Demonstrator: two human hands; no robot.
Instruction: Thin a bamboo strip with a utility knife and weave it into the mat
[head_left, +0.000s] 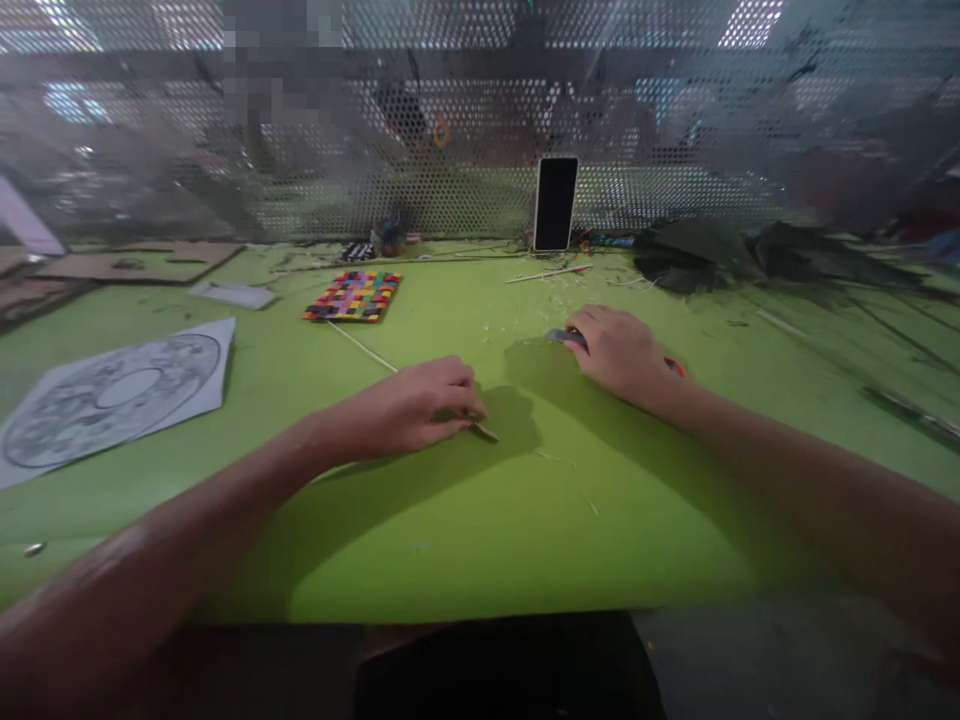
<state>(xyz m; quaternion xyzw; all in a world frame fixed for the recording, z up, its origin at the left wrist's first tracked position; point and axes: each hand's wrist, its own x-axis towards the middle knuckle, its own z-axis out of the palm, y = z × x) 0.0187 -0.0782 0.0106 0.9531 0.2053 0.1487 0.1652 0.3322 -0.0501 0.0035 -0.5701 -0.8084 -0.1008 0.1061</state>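
Observation:
My left hand [427,405] is closed low over the green table, its thumb and fingers pinching a thin pale strip [484,432] whose short flat end sticks out to the right. A thin white stick [364,347] runs from the woven square to behind this hand; whether it is the same piece I cannot tell. Farther right, my right hand [616,350] is wrapped over a cutting tool [558,336]. Its grey front end points left, and an orange-red part shows by the wrist; the palm hides the rest. Small pale shavings [551,305] lie just beyond that hand.
A colourful woven square [354,296] and a printed ring drawing [120,395] lie left. A phone [556,204] leans upright against the perforated metal screen [465,170]. Cardboard pieces [142,262] sit back left, dark leaf-like material [690,255] back right. The table [465,560] ends in front of me.

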